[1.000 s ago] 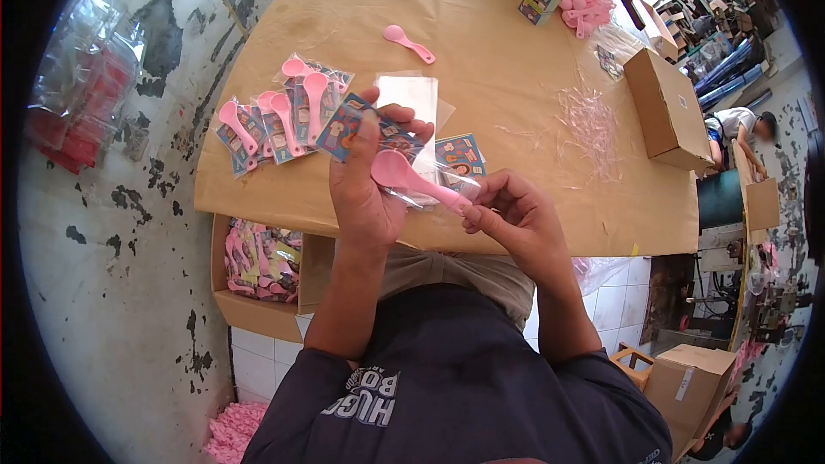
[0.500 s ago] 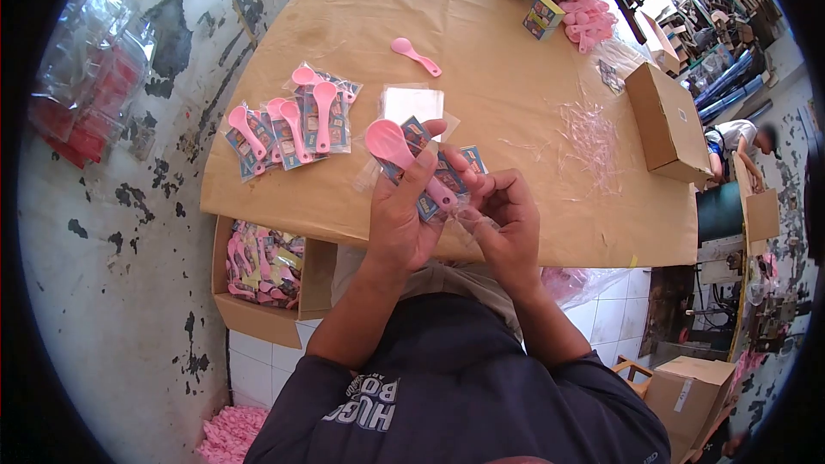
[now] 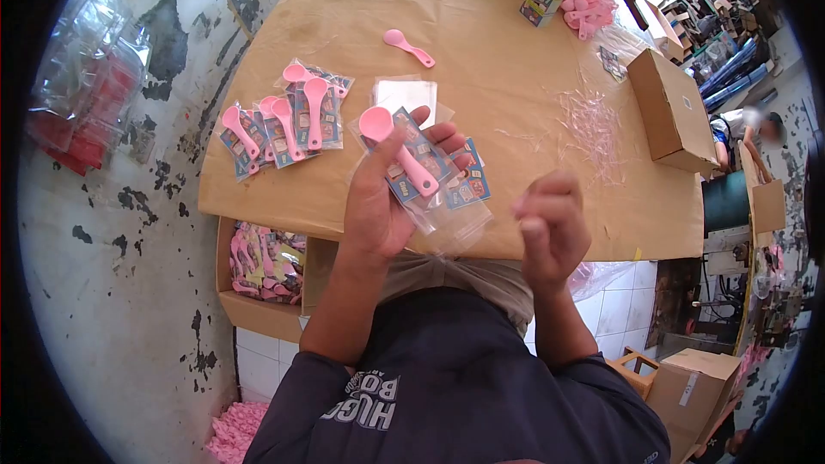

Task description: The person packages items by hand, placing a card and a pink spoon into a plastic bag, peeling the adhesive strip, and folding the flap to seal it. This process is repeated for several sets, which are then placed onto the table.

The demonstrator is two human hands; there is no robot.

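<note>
The right hand had let go and pulled back toward 5 o'clock, fingers loosely curled and empty, leaving the clear bag pinched in the left hand above the desk: filling looked done. The pink spoon inside lay with its bowl toward 11 o'clock, handle toward 5. Finished packs lay beyond at 10 o'clock.

Pink spoon, clear bag with blue multicoloured printed card, brown paper-covered table
</note>
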